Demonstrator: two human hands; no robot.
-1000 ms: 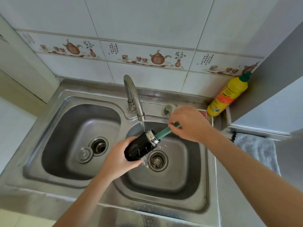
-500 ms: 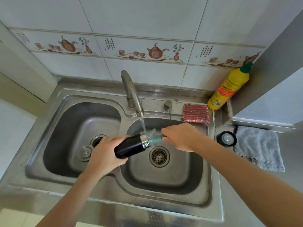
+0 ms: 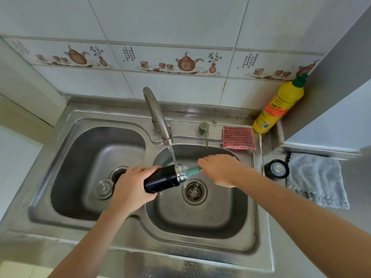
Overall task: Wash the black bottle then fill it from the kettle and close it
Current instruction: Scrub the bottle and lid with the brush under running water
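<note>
Only illegible print on yellow bottle [image 3: 278, 106]

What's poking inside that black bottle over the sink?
A green brush handle, gripped by the right hand, runs into the mouth of the black bottle, which the left hand holds on its side under the running tap. The brush's head is hidden inside.
</note>
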